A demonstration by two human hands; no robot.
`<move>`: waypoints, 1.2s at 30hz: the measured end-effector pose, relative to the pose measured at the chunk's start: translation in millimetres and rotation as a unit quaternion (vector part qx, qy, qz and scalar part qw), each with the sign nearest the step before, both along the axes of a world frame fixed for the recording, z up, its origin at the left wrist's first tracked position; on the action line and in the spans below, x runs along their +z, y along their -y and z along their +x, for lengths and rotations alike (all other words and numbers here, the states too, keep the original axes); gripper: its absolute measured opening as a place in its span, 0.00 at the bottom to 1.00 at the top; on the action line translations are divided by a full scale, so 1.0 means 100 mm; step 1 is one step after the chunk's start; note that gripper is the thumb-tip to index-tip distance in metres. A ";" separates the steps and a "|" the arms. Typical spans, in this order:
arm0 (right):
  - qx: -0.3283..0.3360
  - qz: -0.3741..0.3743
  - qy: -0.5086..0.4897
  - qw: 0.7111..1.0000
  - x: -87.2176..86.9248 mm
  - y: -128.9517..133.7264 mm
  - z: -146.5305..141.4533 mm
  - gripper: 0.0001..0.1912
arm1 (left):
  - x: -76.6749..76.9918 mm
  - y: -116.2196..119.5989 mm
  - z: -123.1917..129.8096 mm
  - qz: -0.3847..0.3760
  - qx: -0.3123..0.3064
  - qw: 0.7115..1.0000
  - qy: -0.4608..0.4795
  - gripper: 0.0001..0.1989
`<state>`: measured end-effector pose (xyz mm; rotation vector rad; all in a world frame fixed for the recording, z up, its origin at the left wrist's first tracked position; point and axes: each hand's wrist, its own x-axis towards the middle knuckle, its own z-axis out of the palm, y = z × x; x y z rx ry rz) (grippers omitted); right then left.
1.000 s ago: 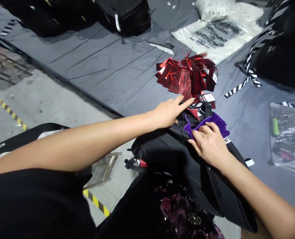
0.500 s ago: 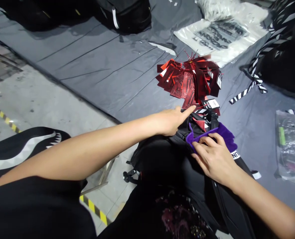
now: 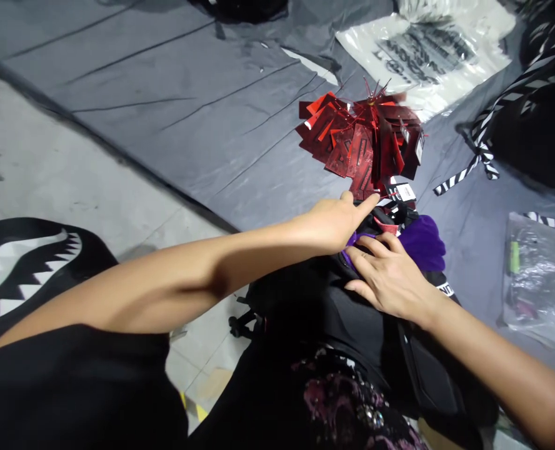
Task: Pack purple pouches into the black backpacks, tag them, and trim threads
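clock read from the right hand [image 3: 392, 281].

hands: right hand, palm down, fingers bent and partly fanned, tips on the near edge of a purple plush cloth piece [image 3: 425, 240]; thumb apart on the black side. whether the tips pinch or only press, cannot tell. left hand [image 3: 338, 222] at 10 o'clock, index finger stretched out, the others curled; fingertips at the opening hidden, grip cannot tell.

item: black fabric backpack [image 3: 300, 300], body towards 8-9 o'clock, reaching past the edge of the grey cloth-covered table [image 3: 188, 125]. purple piece at its opening, bulging at 1-2 o'clock. white-and-black paper hang tag [image 3: 403, 192] near 12; fanned bunch of glossy red card tags [image 3: 362, 150] at 11-12, close to the left index finger.

risks (judgement):
- plush rim is soft; if the right fingertips only press, it could slip or fold under.
- stretched left finger could snag the thin red strings of the bunch, dragging and tangling the tags.
- hang tag lies near the opening; a careless tug could crease it or trap it in the fabric.
- backpack overhangs the table edge; with both hands busy at the opening, its weight could pull it down towards 7 o'clock.
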<state>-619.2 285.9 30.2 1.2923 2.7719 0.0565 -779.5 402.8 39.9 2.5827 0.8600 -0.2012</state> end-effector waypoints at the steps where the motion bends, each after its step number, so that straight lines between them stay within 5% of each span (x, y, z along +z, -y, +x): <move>1: -0.003 -0.001 0.003 1.000 0.00 0.00 -0.01 0.24 | 0.00 0.00 0.00 -0.003 0.000 1.000 0.003 0.42; 9: -0.022 0.011 0.006 1.000 -0.03 0.00 -0.06 0.25 | -0.04 -0.04 0.01 -0.027 0.008 1.000 0.006 0.43; 18: -0.089 -0.006 0.008 0.996 0.06 0.39 0.24 0.18 | -0.01 -0.06 0.00 -0.065 0.008 0.998 0.011 0.48; 26: -0.028 -0.015 0.004 0.999 -0.02 0.05 -0.04 0.27 | -0.02 -0.05 0.05 -0.060 0.020 0.998 -0.006 0.47; 36: -0.045 0.009 0.006 0.999 -0.06 0.06 -0.07 0.26 | -0.08 -0.06 0.05 -0.057 0.012 0.998 0.025 0.43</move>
